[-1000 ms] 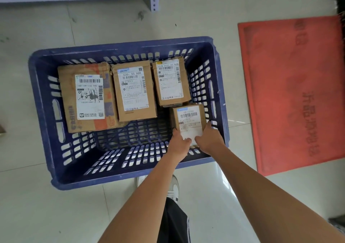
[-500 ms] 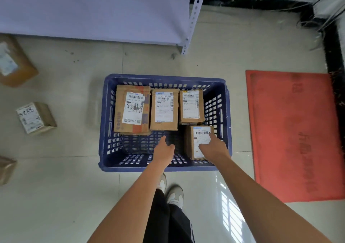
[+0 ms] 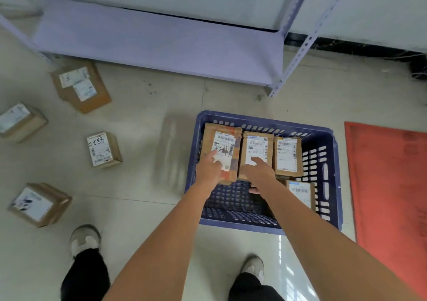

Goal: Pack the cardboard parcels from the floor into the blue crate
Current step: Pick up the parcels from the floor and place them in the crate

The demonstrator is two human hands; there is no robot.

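The right forearm [image 3: 298, 210] hides part of the near parcel [image 3: 302, 193] in the blue crate [image 3: 332, 162]. Label print is too blurred to read. The red mat [image 3: 388, 185] runs off the right edge.

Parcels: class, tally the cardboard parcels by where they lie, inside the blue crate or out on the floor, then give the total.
Parcels in the blue crate: 4
Parcels on the floor: 4
Total: 8

"5288" is handwritten on the label of a floor parcel [image 3: 103, 149] at 9 o'clock; other labels are illegible.
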